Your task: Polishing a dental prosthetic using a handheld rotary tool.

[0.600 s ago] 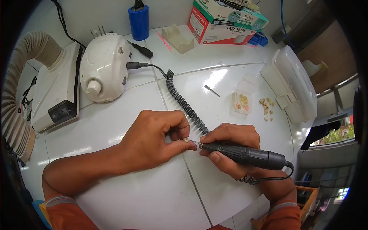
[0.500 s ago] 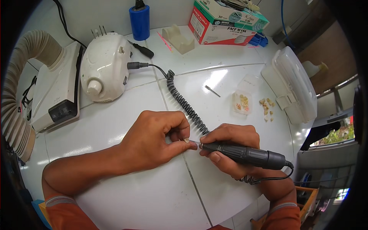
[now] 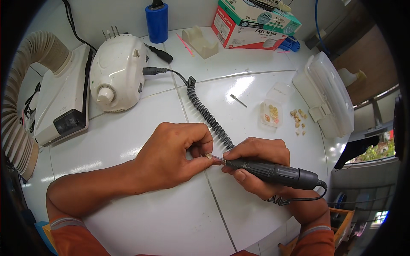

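Head view: small piece (image 3: 208, 156), off-white, roughly tooth-shaped, partly hidden by fingers, near mid-frame just above the surface (image 3: 171, 217). Pinched between thumb and fingers of left hand (image 3: 173, 153). Right hand (image 3: 265, 155) wrapped round black handpiece (image 3: 277, 173), slim, ribbed toward the rear, lying near level. Thin metal bit (image 3: 218, 158) pointing left at piece; contact too small to tell.

Open room on bare tile between both forearms, also between left forearm and white control box (image 3: 117, 74). Near edge of surface at lower right, curving up past right forearm. Coiled cord (image 3: 207, 113) running from control box down behind right hand.

Surface white, glossy, tiled, with dark seams. Beyond right hand: loose bit (image 3: 238, 100), small open clear case (image 3: 271, 114) with pale bits inside, loose crumbs (image 3: 298, 121) just beside, lidded bin (image 3: 324, 94) at right. Along the back: blue cylinder (image 3: 157, 23), pale cradle (image 3: 200, 42), stacked cartons (image 3: 256, 27). Far left: ribbed hose (image 3: 17, 102) joined to white unit (image 3: 64, 98). Bright window (image 3: 373, 149) at right.
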A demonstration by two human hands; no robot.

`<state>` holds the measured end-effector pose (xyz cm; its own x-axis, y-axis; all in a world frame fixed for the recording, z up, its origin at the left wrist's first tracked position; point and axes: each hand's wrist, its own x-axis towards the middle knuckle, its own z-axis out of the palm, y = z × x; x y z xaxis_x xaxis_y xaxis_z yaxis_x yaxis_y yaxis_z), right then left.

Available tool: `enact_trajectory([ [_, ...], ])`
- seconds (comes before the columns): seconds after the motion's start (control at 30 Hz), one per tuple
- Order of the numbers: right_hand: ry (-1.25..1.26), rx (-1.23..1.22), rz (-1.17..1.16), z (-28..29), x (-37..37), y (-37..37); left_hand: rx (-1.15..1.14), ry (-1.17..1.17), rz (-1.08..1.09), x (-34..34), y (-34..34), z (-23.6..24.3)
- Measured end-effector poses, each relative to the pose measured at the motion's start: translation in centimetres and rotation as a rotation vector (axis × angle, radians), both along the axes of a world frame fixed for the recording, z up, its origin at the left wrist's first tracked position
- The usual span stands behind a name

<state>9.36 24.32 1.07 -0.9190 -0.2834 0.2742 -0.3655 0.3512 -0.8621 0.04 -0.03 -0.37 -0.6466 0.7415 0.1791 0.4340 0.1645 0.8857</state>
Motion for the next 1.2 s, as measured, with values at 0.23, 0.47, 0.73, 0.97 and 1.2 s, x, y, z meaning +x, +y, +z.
enact_trajectory([
  [0.23, 0.048, 0.021, 0.026, -0.11, -0.08, 0.01, 0.001, -0.017, 0.005, 0.08, -0.03, -0.03],
  [0.47, 0.183, 0.109, 0.063, -0.16, -0.17, -0.06, -0.016, -0.040, 0.010, 0.08, 0.05, 0.20],
  [0.73, 0.197, 0.115, 0.070, -0.17, -0.14, -0.27, 0.016, -0.031, 0.008, 0.04, -0.02, -0.26],
  [0.97, 0.202, 0.084, 0.085, 0.18, -0.29, -0.31, -0.002, -0.037, 0.009, 0.06, -0.06, -0.08],
  [1.2, 0.207, 0.077, 0.084, -0.03, -0.33, -0.31, 0.015, -0.005, 0.009, 0.07, -0.08, -0.16],
])
